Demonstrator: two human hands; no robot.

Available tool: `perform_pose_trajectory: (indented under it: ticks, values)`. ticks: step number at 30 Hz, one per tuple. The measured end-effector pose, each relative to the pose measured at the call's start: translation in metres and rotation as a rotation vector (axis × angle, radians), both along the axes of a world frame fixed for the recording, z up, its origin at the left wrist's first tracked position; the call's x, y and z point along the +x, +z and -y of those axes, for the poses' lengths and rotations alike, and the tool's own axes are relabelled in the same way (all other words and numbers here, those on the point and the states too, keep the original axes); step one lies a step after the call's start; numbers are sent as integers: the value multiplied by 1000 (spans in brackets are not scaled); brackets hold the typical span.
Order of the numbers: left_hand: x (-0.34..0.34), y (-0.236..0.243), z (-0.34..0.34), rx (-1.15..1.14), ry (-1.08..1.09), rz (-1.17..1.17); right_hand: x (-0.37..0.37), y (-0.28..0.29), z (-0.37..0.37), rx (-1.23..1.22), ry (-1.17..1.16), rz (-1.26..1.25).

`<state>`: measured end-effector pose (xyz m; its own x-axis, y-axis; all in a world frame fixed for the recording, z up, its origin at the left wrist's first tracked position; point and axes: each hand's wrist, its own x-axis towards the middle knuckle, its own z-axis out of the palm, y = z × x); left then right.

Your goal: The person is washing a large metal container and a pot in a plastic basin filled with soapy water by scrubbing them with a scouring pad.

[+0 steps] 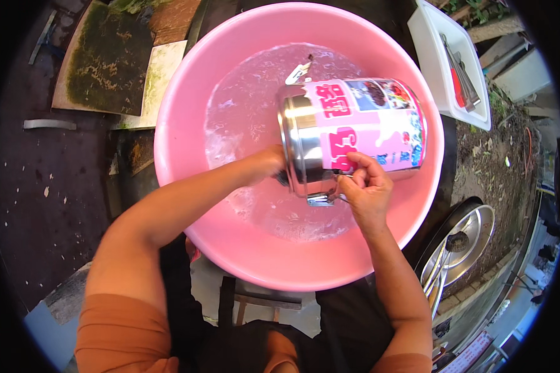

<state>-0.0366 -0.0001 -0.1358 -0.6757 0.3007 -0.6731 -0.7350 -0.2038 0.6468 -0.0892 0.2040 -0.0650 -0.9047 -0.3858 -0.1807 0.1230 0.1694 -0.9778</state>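
Observation:
A large pink basin (180, 81) holds cloudy water. Tilted on its side in it is a stainless steel bucket (302, 133) with a pink printed label, its mouth facing left. My right hand (368, 186) pinches a metal fitting on the bucket's near side, thumb and fingers closed. At the bucket's mouth is my left hand (270, 163), blurred, with its fingers hidden by the rim. Something dark shows just below that hand, too unclear to name. A metal clasp (320, 199) sits near the rim, and another clasp (300, 71) sticks out on the far side.
A white plastic tub (426, 37) with metal utensils and a red-handled tool stands at the far right. Nearer on the right, metal pans (479, 230) hold ladles. Mossy boards (109, 59) lie at the far left. A low stool (267, 300) is below the basin.

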Motion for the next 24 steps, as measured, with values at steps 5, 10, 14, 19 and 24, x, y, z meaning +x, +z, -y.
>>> perform_pose_trajectory:
  ticks: [5, 10, 14, 19, 24]
  values:
    - [40, 39, 26, 394, 480, 41, 9, 1, 14, -115, -13, 131]
    - [51, 45, 14, -151, 250, -227, 5, 56, 51, -463, 163, 265]
    - [10, 59, 35, -68, 467, -103, -56, 52, 23, 88, 97, -603]
    - [3, 72, 73, 4, 596, -101, -80, -16, -38, 184, -131, -276]
    - [49, 19, 43, -934, -45, -647, -81, -44, -48, 220, -44, 69]
